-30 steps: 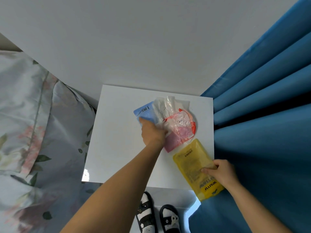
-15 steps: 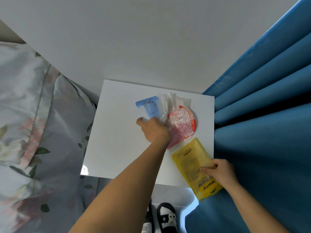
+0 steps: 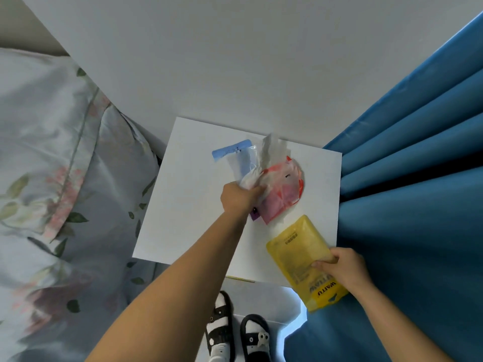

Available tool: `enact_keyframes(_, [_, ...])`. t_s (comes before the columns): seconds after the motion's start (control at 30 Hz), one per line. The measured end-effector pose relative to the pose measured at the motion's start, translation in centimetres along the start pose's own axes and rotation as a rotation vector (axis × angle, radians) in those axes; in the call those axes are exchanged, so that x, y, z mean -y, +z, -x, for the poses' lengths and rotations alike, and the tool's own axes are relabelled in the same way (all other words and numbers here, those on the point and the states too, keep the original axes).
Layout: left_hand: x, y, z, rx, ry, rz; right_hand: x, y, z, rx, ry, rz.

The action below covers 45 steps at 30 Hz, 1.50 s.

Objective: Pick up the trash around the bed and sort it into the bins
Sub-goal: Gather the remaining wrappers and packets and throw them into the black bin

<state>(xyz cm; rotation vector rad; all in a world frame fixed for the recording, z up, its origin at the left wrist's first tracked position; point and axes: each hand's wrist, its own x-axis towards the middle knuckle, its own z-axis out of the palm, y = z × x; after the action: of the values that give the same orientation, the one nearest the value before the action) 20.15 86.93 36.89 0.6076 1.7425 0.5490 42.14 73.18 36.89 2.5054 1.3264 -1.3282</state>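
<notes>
Here, as I log it from the remote station:

Item 1, left hand: fist closed around a bunch of wrappers, raised over the middle of the white bedside table; I cannot say for sure whether the bunch's lower edge touches the top.

Item 2, bunch of wrappers in that fist: a blue-topped clear pouch fanning up and left; a clear crinkled plastic bag standing upright beside it; a red and pink plastic bag spreading to the right of the knuckles. A small purple scrap pokes out just below the hand; the blur stops me from saying what it is.

Item 3, right hand: thumb and fingers pinched on the right edge of a yellow pouch.

Item 4, yellow pouch: flat, black lettering near its lower end, upper half over the table's near right corner, lower half hanging past the table edge toward the floor.

Item 5, surroundings: floral bedding along the left of the table, blue curtain in folds along its right, plain white wall behind. Below the table's near edge, two feet in white socks and black sandals stand on a pale floor
</notes>
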Motion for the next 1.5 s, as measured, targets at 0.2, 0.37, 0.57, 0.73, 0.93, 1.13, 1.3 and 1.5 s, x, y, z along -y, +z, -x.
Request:
enact_keyframes(0.2, [2.0, -6.4, 2.0, 0.050, -0.003, 0.297, 1.5, 0.2, 0.4, 0.026, -0.104, 0.028])
enact_keyframes(0.37, [6.2, -14.2, 6.8, -0.043, -0.015, 0.390, 6.8, 2.3, 2.1, 0.151, -0.262, 0.076])
enact_keyframes(0.57, [16.4, -24.4, 15.4, -0.315, -0.082, 0.630, 15.3, 8.2, 8.3, 0.311, -0.473, 0.236])
enact_keyframes(0.73, [28.8, -31.8, 23.8, -0.538, -0.198, 0.803, 19.4, 16.7, 14.5, 0.424, -0.664, 0.395])
enact_keyframes(0.93, [45.6, -35.5, 35.1, -0.782, -0.285, 1.083, 19.4, 28.9, 23.4, 0.566, -0.812, 0.617])
enact_keyframes(1.13, [60.8, -35.1, 45.8, -0.897, -0.382, 1.306, 15.8, 41.1, 35.4, 0.707, -0.899, 0.762])
enact_keyframes(1.3, [72.2, -34.8, 53.6, -0.972, -0.455, 1.465, 10.3, 51.7, 45.9, 0.806, -0.954, 0.886])
enact_keyframes(1.5, [82.8, -33.9, 57.8, -0.999, -0.530, 1.585, 2.6, 63.3, 55.2, 0.872, -0.983, 0.968])
